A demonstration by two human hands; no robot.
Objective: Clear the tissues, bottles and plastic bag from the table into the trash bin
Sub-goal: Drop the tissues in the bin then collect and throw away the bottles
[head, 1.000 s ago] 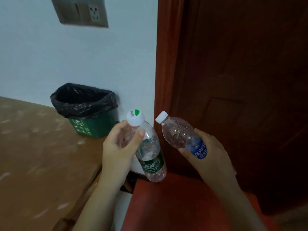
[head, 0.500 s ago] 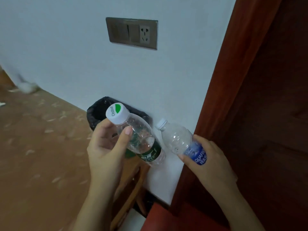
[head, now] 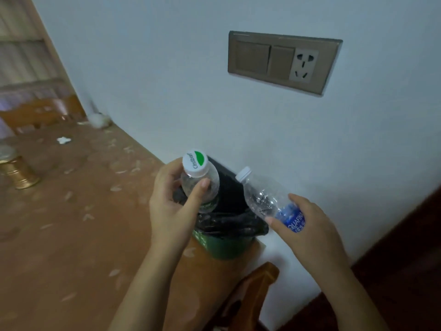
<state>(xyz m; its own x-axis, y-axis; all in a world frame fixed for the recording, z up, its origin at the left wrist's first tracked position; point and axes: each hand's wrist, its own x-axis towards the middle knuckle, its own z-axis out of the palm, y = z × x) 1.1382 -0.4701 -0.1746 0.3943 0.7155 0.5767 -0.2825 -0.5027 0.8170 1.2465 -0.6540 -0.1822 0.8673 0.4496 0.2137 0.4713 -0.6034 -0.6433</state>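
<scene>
The wooden table (head: 59,235) runs along the white wall, and at its near right corner, against that wall, stands the one trash bin (head: 224,249), green with a black liner (head: 235,222), its mouth open upward. It lies straight below and just beyond my two hands.

My left hand (head: 171,211) is curled round the green-capped bottle (head: 202,187), thumb across its shoulder. The bottle is nearly upright, cap towards me and base pointing down into the liner. My right hand (head: 307,232) grips the blue-labelled bottle (head: 267,201) at its label. This one's long axis slants, with the cap up and to the left and the base buried in my palm, over the bin's right rim.

By my judgement the left bottle is the nearer to the mouth and needs only letting go, while the right wants a short shift left first.

The count is two bottles, both empty, both in hand. One small white tissue (head: 64,140) lies far off on the left of the table. One white wad (head: 99,120) sits in the far corner, and I cannot tell whether it is tissue or bag. One gold cup (head: 16,173) is at the left edge.
</scene>
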